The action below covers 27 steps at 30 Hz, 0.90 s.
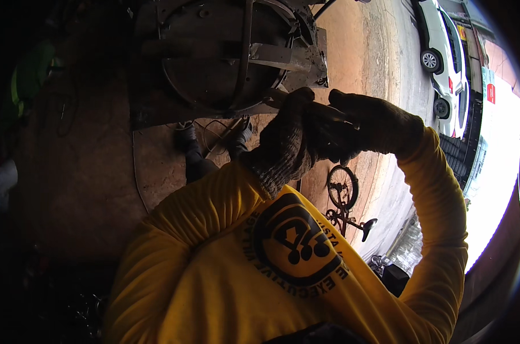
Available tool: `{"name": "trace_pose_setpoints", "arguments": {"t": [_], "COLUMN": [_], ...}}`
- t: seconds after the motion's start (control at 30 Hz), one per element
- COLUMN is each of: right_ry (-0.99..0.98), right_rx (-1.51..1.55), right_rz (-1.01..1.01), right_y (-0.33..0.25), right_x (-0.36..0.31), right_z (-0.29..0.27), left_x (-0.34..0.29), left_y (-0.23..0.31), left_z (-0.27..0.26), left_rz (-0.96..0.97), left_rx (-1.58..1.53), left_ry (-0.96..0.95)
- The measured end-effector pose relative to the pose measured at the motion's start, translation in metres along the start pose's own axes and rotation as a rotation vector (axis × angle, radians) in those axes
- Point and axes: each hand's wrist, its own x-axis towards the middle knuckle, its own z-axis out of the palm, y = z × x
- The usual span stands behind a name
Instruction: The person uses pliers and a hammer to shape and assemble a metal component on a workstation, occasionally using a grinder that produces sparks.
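Observation:
Both hands wear dark knit gloves and meet in front of my chest, by the near right corner of a dark metal assembly (271, 54) with a round plate and curved bars. My left hand (287, 135) is closed, its fingers wrapped round something too dark to name. A pale, narrow piece (276, 97) sticks out beside its fingertips toward the assembly. My right hand (374, 123) is bent in from the right, its fingers curled against a small dark metal object (341, 117) between the two hands. Glove and shadow hide most of that object.
Below the assembly my feet (185, 137) stand near loose cables (214, 135) on a reddish floor. A bicycle (343, 198) lies to the right. Farther right, white cars (443, 63) stand by the bright roadway. Deep shadow covers the left, where a green-yellow garment (28, 80) shows faintly.

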Motion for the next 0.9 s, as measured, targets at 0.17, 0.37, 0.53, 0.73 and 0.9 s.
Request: {"name": "trace_pose_setpoints", "arguments": {"t": [0.17, 0.37, 0.53, 0.73, 0.9], "right_ry": [0.098, 0.187, 0.124, 0.179, 0.195], "right_rx": [-0.299, -0.280, -0.428, -0.447, -0.683], "right_rz": [0.048, 0.040, -0.019, -0.070, -0.358], "right_y": [-0.005, -0.002, 0.000, 0.005, 0.016], "right_x": [0.005, 0.009, 0.012, 0.008, 0.013], "right_z": [0.002, 0.011, 0.012, 0.020, 0.005], "left_x": [-0.003, 0.000, 0.001, -0.005, -0.008], "left_y": [-0.001, 0.004, 0.005, 0.000, -0.009], "left_z": [0.001, -0.008, -0.014, -0.007, -0.007], "left_rz": [0.019, -0.043, -0.075, -0.041, -0.010], "left_rx": [-0.046, -0.052, -0.088, -0.024, 0.035], "left_ry": [0.012, -0.240, -0.305, -0.197, -0.145]}}
